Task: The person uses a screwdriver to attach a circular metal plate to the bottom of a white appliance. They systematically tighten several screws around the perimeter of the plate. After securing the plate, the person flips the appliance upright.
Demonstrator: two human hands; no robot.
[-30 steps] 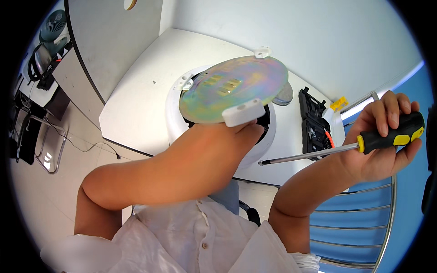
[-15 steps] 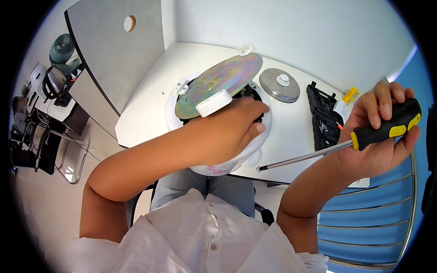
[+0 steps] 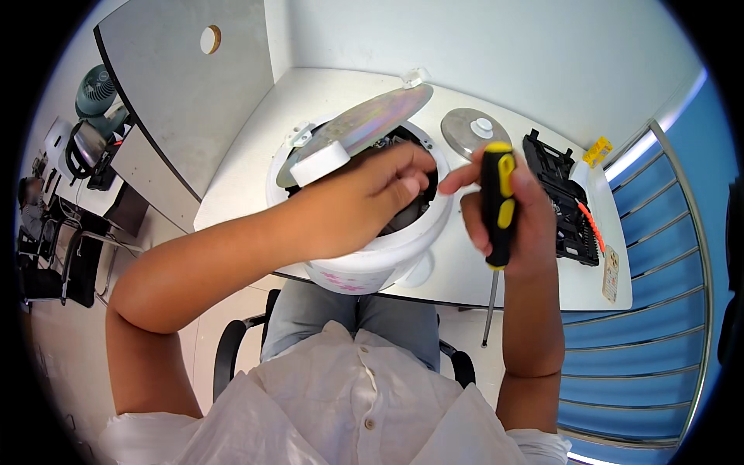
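Observation:
A white round cooker body [image 3: 364, 260] with pink flowers stands on the white table [image 3: 256, 167], its shiny metal bottom plate [image 3: 364, 124] tilted up over the open inside. My left hand [image 3: 360, 205] rests on the cooker's rim, fingers curled into the opening; whether it pinches anything is hidden. My right hand [image 3: 504, 213] is closed on a black and yellow screwdriver [image 3: 496, 209], held upright with its shaft pointing down past the table edge. The right fingertips almost touch the left ones.
A round metal lid [image 3: 473, 132] lies behind the cooker. A black tool case [image 3: 562, 198] lies open at the right, an orange-handled tool [image 3: 590, 225] beside it. A grey partition [image 3: 178, 101] stands left, blue slats right. My chair is under the table.
My right hand swung the screwdriver from lying sideways at the far right to upright beside the cooker. My left hand shifted from the plate onto the rim opening. The view tilted down.

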